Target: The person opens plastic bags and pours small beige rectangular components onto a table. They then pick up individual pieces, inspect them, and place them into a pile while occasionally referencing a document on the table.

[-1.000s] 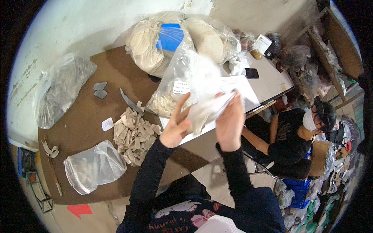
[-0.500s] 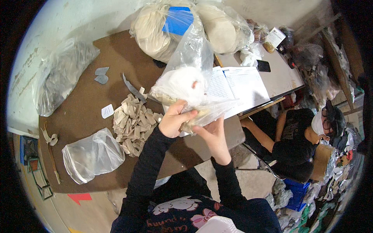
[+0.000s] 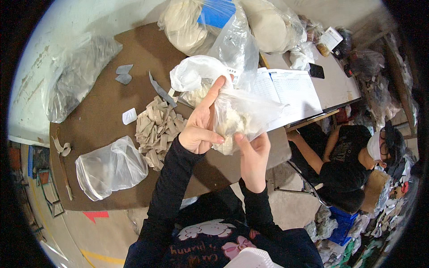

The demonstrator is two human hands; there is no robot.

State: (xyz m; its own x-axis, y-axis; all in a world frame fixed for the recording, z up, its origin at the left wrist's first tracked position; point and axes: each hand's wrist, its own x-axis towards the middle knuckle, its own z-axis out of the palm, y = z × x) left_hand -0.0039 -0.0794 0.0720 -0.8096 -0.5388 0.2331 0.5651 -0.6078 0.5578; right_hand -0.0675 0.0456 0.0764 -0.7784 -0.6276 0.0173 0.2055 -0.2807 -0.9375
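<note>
Above the table's near right part, both my hands hold a thin clear plastic bag (image 3: 250, 105) with pale cream pieces bunched inside. My left hand (image 3: 201, 127) grips its left side, thumb against the contents and a finger stretched up along the bag. My right hand (image 3: 255, 163) pinches its lower right edge. Just behind my left hand lies a white plastic bag (image 3: 190, 73), partly hidden by the hand and the held bag. A heap of beige fabric strips (image 3: 156, 123) lies left of my left wrist.
Big clear bags of pale round pieces (image 3: 268, 29) stand at the back. Printed sheets (image 3: 295, 91) and a phone (image 3: 316, 70) lie right. A folded clear bag (image 3: 111, 167), a white tag (image 3: 129, 116) and grey scraps (image 3: 124, 74) lie left. A masked person (image 3: 344, 152) sits at right.
My left hand has opened upward along the bag, a finger now extended. The held bag is turned and spread, so its cream contents show more. The view has shifted slightly.
</note>
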